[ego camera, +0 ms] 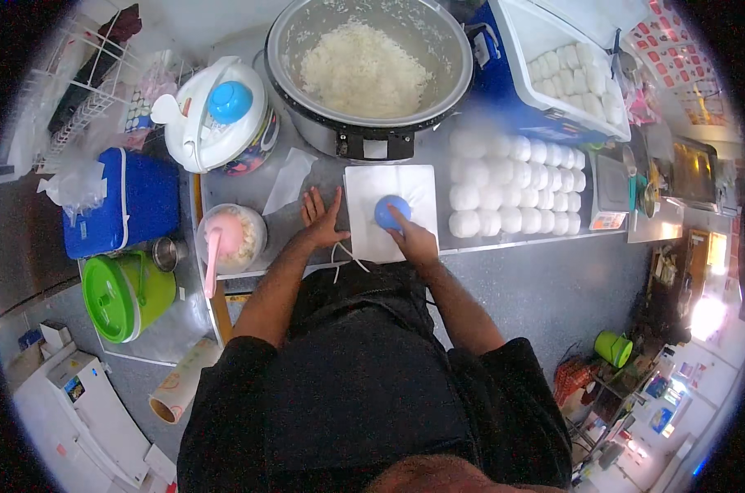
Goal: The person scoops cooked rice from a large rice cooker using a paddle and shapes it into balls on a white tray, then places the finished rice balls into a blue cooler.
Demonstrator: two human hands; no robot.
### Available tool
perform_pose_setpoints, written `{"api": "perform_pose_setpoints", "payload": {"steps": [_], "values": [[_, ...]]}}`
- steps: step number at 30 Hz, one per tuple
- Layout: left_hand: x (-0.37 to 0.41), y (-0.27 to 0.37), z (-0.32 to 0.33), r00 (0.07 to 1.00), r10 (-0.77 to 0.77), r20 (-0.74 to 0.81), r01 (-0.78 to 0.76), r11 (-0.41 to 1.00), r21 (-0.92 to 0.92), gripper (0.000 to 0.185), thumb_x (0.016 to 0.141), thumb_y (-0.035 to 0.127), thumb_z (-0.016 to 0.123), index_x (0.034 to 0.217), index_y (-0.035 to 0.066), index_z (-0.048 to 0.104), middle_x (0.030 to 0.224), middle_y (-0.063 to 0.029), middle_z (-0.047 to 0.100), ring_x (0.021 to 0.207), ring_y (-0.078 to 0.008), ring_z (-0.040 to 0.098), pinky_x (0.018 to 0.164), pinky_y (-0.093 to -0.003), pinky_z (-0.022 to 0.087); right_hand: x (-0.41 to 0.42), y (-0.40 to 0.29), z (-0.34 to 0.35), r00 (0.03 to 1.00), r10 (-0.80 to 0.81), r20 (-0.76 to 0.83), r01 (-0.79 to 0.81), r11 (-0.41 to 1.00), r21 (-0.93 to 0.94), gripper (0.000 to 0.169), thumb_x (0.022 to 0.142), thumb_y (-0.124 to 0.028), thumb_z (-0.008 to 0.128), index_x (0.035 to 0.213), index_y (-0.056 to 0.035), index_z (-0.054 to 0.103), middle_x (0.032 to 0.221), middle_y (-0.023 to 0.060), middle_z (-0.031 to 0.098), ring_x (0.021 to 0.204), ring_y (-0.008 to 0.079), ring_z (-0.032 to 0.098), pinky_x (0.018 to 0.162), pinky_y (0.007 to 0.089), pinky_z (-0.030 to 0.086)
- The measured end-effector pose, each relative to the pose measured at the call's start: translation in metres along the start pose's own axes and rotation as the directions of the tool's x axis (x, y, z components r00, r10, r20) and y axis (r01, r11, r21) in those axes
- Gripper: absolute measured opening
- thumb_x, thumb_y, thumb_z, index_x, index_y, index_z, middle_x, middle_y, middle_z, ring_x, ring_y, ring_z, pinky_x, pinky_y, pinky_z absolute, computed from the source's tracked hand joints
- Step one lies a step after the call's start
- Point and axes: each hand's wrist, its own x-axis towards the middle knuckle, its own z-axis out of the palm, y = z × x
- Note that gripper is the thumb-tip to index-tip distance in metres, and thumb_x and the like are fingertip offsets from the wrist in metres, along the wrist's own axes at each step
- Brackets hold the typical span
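Observation:
A stack of white paper sheets (361, 237) lies on the metal worktop in front of me. On it rests a small round blue bowl (390, 211), bottom up as far as I can tell. My right hand (417, 240) grips this bowl from the near right side; whatever is beneath it is hidden. Just left of the stack, my left hand (322, 219) is spread flat over the worktop and holds nothing. Beyond the paper stands a large rice cooker (372, 138) with cooked white rice (366, 71) inside. Rows of white wrapped portions (520, 191) fill the worktop to the right.
A tub (255, 259) with a pink rice paddle (215, 252) stands at left. Behind it, a white-lidded jug (181, 135) carries another blue bowl (229, 102). An opened blue cooler (520, 114) holds more wrapped portions. A loose paper sheet (289, 180) lies near the cooker.

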Motion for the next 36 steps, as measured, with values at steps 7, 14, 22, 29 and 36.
{"api": "perform_pose_setpoints", "payload": {"steps": [7,14,22,29,36], "values": [[0.002,-0.003,0.0,1.0,-0.013,0.006,0.013,1.0,0.007,0.148,0.079,0.056,0.093,0.175,0.036,-0.017,0.171,-0.0377,-0.036,0.158,-0.0604,-0.032,0.127,-0.076,-0.002,0.003,-0.003,0.001,0.999,0.036,-0.035,-0.036,0.999,0.014,0.07,0.104,-0.04,0.074,0.166,-0.0327,0.043,0.102,0.0217,0.078,0.092,0.0445,0.076,0.077,0.0536,0.06],[-0.001,-0.008,0.01,0.999,0.003,-0.047,-0.003,1.0,0.002,0.148,0.078,0.055,0.094,0.176,0.036,-0.015,0.171,-0.0365,-0.036,0.157,-0.0594,-0.034,0.126,-0.0766,-0.002,-0.012,-0.007,-0.023,0.952,0.103,-0.287,-0.057,0.984,0.166,0.071,0.106,-0.033,0.072,0.168,-0.0215,0.038,0.112,0.0234,0.075,0.09,0.0406,0.078,0.081,0.0499,0.061],[-0.004,-0.013,0.018,0.988,0.0,-0.157,-0.007,0.999,-0.04,0.141,0.078,0.054,0.093,0.178,0.035,-0.004,0.175,-0.0364,-0.027,0.161,-0.0589,-0.027,0.126,-0.0774,0.0,0.012,-0.106,-0.19,0.87,0.135,-0.475,0.255,0.701,0.666,0.054,0.101,-0.002,0.072,0.149,0.0011,0.047,0.133,0.0149,0.059,0.112,0.024,0.067,0.098,0.0374,0.055],[-0.025,0.028,0.043,0.927,0.24,-0.288,-0.278,0.955,-0.102,0.106,0.076,0.055,0.094,0.168,0.029,0.046,0.181,-0.0267,0.013,0.168,-0.0493,0.008,0.13,-0.0715,0.012,0.126,-0.158,-0.258,0.681,-0.454,-0.574,0.604,0.792,0.09,0.065,0.097,-0.01,0.076,0.156,0.0013,0.051,0.122,0.0252,0.069,0.115,0.041,0.067,0.103,0.0471,0.053],[-0.074,0.058,0.08,0.925,0.267,-0.271,-0.311,0.941,-0.132,0.078,0.087,0.04,0.088,0.159,0.024,0.06,0.18,-0.0174,0.025,0.167,-0.0393,0.021,0.133,-0.0663,0.018,0.046,-0.097,-0.206,0.692,-0.414,-0.591,0.59,0.797,0.132,0.025,0.096,-0.016,0.084,0.118,-0.0073,0.08,0.104,0.0098,0.079,0.093,0.0261,0.073,0.084,0.0384,0.059]]}}
